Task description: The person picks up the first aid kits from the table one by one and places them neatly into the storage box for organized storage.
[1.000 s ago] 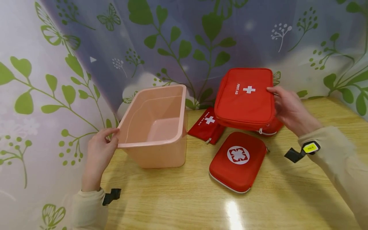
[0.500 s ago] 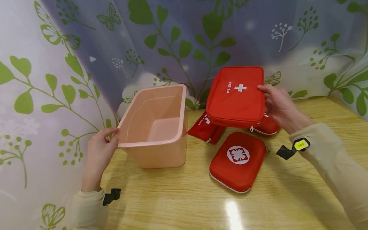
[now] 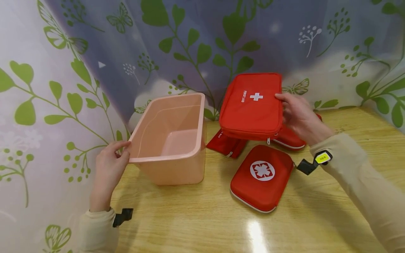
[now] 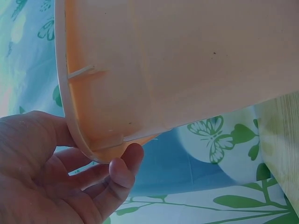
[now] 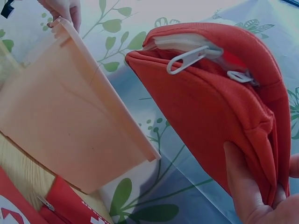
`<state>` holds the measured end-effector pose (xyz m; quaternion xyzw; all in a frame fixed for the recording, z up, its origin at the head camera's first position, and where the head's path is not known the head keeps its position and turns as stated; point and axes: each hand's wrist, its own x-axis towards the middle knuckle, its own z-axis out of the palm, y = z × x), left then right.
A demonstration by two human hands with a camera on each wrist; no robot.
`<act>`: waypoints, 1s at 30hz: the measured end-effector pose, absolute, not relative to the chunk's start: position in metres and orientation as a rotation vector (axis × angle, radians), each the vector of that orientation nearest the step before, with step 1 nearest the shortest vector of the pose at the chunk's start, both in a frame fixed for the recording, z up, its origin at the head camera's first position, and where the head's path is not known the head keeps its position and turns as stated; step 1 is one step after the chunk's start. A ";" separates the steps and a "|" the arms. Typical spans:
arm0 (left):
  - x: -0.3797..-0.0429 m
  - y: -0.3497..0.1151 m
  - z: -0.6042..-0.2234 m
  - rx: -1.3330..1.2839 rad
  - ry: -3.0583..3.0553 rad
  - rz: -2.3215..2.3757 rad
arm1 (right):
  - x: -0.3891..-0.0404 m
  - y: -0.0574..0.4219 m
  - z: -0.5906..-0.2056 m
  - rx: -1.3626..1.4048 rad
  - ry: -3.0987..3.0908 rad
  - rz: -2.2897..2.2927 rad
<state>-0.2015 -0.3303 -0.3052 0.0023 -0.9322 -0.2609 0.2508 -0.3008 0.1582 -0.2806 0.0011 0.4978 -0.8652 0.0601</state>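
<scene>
My left hand (image 3: 110,165) pinches the near-left corner of a pink plastic bin (image 3: 190,172) by its rim; the left wrist view shows thumb and fingers about that rim. With my right hand (image 3: 300,114) I grip the right edge of a red first aid bag (image 3: 250,112) with a white cross, held up off the table to the right of the bin. In the right wrist view the bag's zipper (image 5: 189,59) is partly undone, with something white inside. Below the raised bag lie a flat red first aid pouch (image 3: 226,144), partly covered, and another red case (image 3: 291,137), mostly hidden.
A red hard-shell case (image 3: 262,179) with a white round emblem lies on the wooden table (image 3: 190,218), in front of the other kits. Behind and to the left hangs a leaf-patterned cloth (image 3: 196,45). The bin's inside floor (image 3: 180,142) shows bare.
My right hand has carried the first aid bag leftward, nearer the bin, covering more of the flat pouch and uncovering more of the case behind. My left hand and the bin stay put.
</scene>
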 end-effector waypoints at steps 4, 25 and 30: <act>-0.201 -0.332 -0.308 0.004 -2.531 -0.706 | -0.302 0.152 -0.282 -0.003 1.509 -2.603; -0.202 -0.331 -0.307 0.019 -2.512 -0.706 | -0.308 0.129 -0.280 -0.073 1.440 -2.608; -0.202 -0.331 -0.307 0.019 -2.524 -0.701 | -0.309 0.124 -0.280 -0.077 1.467 -2.599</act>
